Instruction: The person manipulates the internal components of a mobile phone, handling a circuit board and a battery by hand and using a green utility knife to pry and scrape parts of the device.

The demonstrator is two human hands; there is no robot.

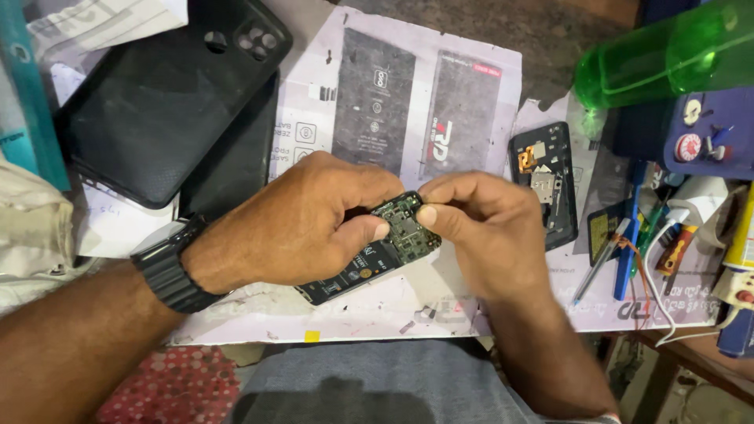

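Two hands — left hand (pixel 302 224), right hand (pixel 491 228) — on one opened phone (pixel 377 255)

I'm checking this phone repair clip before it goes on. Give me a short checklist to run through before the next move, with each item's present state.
1. Left hand grips the opened phone: ok.
2. Right hand fingertips pinch the circuit board at the phone's top: ok.
3. Board free of the phone body: cannot tell, fingers cover it.
4. Phone held over the work mat: ok.
5. Mat free of clutter: not ok; a black frame part and a pen lie at the right.
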